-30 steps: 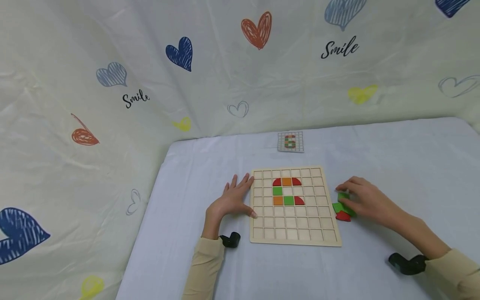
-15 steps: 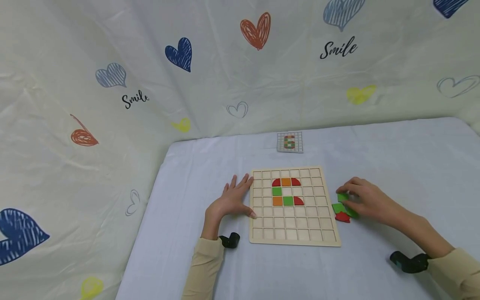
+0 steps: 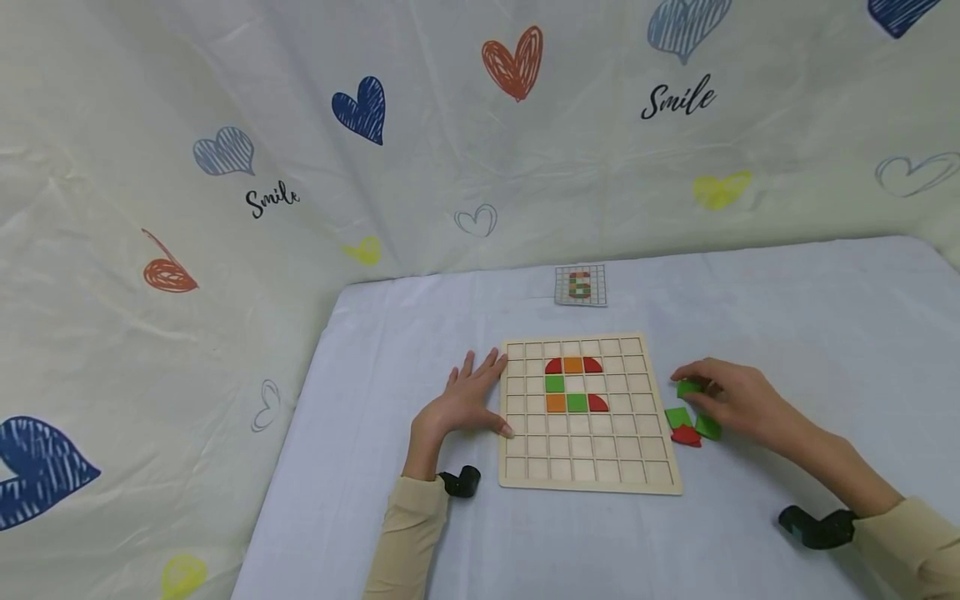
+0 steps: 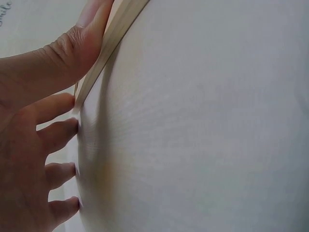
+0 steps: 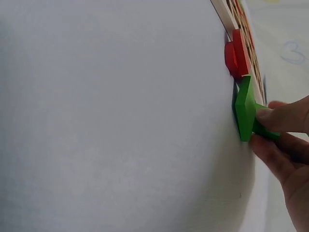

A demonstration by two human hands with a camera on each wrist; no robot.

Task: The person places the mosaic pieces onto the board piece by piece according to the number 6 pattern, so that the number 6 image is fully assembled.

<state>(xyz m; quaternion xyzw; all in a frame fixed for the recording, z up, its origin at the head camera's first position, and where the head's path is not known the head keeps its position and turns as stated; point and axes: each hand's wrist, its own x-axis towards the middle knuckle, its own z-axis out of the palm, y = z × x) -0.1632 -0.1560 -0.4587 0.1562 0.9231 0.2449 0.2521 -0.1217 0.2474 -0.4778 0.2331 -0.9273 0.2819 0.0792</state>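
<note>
A wooden grid board [image 3: 603, 447] lies on the white cloth, with several red, orange and green tiles set in its upper middle cells. My left hand [image 3: 463, 402] rests along its left edge, fingers spread and thumb [image 4: 72, 54] touching the rim. Just beyond the board's right edge, my right hand [image 3: 731, 398] pinches a green tile [image 3: 687, 388] between thumb and fingers. Two other green tiles lie near it, a square one [image 3: 678, 418] and one [image 3: 708, 427] under the hand. Red pieces [image 3: 686, 437] overlap beside them; in the right wrist view a green tile [image 5: 245, 108] looks tilted.
A small card [image 3: 581, 285] printed with a coloured grid pattern lies behind the board. The white-covered table [image 3: 825, 333] meets a hanging cloth [image 3: 420, 183] with hearts and "Smile" lettering at the back and left. Black wrist-worn devices [image 3: 817, 527] sit at both cuffs.
The right hand has worked a green tile slightly apart from the small pile, and the green tiles there have spread a little. My left hand and the board stay put.
</note>
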